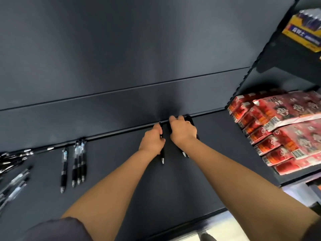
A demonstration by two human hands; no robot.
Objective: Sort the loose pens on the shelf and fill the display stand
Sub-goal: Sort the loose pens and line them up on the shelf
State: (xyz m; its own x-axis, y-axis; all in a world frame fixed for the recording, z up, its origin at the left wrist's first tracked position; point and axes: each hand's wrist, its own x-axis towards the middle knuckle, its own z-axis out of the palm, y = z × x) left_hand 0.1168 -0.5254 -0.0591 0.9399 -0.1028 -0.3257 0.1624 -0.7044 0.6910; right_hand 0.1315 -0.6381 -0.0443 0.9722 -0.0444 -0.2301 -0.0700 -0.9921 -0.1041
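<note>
Sorting seems barely begun: mid-frame on the dark metal shelf (199, 171), left hand (152, 142) grips 1 black click pen (162, 157), right hand (183, 130) clutches a black pen bundle (184, 153); 4 aligned black pens (79, 164) and a loose pen heap (13, 180) wait lower left; no stand visible.

Shelf (173, 180) matt dark metal; pens (79, 162) glossy black plastic (tips shiny metal).

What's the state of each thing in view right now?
left hand: grips a black pen
right hand: grips a bunch of pens
single pen: lying flat, loose
three pens: lying side by side
pile of pens: jumbled at left edge
red packets: stacked on neighbouring shelf
</note>
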